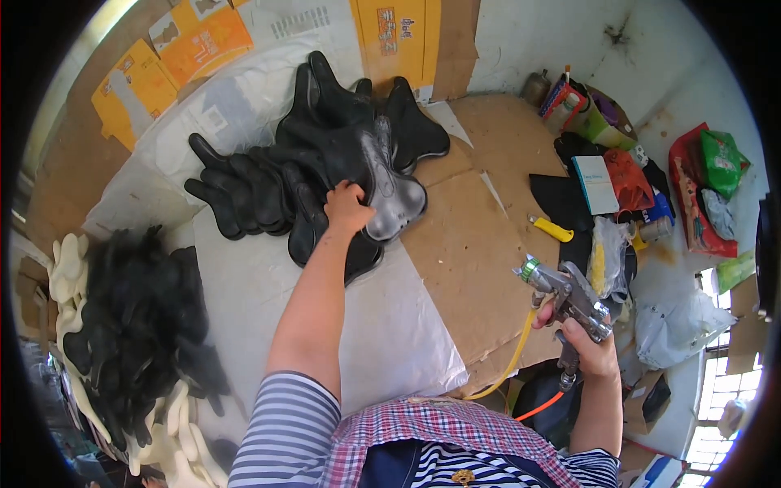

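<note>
My left hand (348, 208) reaches into a pile of black saddle-shaped pads, its fingers curled over the edge of a shiny pad (395, 195) that has a paler, glossy surface. Around it lie several more black pads (240, 191), overlapping one another, some with long narrow noses. Over to the right, my right hand (587, 346) is wrapped round the handle of a metal spray gun (569, 294) with a green ring near its nozzle. A yellow hose (518, 350) and an orange hose (540, 407) run from the gun's side toward my apron.
Cardboard (464, 244) and whitish sheeting (358, 342) cover the work surface. At the left stand heaps of black pads (142, 325) and cream pads (69, 268). Along the right lie a yellow-handled cutter (553, 228), a pale blue book (595, 185) and plastic bags (679, 321).
</note>
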Motion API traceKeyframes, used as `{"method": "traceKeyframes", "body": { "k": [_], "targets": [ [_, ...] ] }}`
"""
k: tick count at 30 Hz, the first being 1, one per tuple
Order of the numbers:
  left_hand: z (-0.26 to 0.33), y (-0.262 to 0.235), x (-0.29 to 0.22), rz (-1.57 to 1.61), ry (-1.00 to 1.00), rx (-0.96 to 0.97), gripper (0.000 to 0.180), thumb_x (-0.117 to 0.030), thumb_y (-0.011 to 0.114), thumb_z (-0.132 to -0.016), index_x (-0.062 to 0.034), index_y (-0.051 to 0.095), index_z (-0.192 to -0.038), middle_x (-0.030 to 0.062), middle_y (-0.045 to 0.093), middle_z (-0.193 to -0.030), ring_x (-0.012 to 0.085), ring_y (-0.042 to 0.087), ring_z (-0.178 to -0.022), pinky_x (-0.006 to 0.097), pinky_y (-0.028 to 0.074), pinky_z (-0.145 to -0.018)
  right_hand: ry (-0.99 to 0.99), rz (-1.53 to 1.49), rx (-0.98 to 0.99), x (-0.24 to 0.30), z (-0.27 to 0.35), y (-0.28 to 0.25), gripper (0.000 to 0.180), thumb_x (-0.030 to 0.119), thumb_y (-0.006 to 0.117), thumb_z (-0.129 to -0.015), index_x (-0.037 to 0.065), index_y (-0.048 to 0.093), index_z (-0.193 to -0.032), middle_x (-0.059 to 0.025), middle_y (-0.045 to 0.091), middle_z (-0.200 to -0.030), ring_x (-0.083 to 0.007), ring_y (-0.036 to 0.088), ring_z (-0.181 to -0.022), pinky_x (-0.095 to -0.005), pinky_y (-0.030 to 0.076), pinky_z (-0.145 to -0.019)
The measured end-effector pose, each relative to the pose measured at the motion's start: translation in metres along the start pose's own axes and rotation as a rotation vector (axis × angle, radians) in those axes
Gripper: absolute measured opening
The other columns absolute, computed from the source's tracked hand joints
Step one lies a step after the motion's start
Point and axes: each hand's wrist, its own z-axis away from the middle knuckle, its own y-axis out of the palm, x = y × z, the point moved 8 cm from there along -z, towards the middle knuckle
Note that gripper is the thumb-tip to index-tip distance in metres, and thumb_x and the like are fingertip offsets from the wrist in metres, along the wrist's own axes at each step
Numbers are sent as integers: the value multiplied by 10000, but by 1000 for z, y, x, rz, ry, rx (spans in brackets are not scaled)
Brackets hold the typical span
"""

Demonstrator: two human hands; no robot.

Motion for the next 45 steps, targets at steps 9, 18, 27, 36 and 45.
{"method": "traceKeyframes", "body": {
  "k": [9,18,27,36,45],
  "targets": [
    [111,17,86,1289,-567,-15,321,40,626,-644,-19,558,-952,37,563,-921,145,548,-864,254,434,-783,-17,238,109,29,-57,46,433,140,611,-846,-39,478,-1218,-75,590,-869,-149,573,-758,-295,483,-713],
    [129,-19,140,1718,-615,-8,504,58,484,-668,58,505,-1172,107,592,-1069,216,566,-1012,309,431,-930,-66,226,101,34,-66,64,506,209,590,-854,-28,429,-1271,-100,598,-831,-191,588,-735,-332,497,-680],
    [11,24,76,2174,-593,-62,464,72,523,-665,-12,551,-1121,71,601,-1088,230,557,-1034,337,432,-942,-100,93,40,50,-77,67,599,234,620,-815,-20,393,-1307,-120,582,-827,-205,579,-729,-335,485,-681],
    [-29,36,63,1487,-500,-310,382,-22,639,-681,-16,568,-1057,37,578,-1039,178,526,-982,282,371,-879,-21,99,36,39,-76,46,601,189,604,-823,-34,368,-1329,-116,589,-873,-205,581,-778,-339,485,-717],
    [-14,-9,42,1622,-409,-295,484,32,640,-602,-8,558,-1077,62,590,-1034,206,548,-955,295,407,-856,38,58,84,-3,-28,44,696,260,673,-780,-11,371,-1345,-134,580,-1001,-196,583,-835,-354,468,-758]
  ]
}}
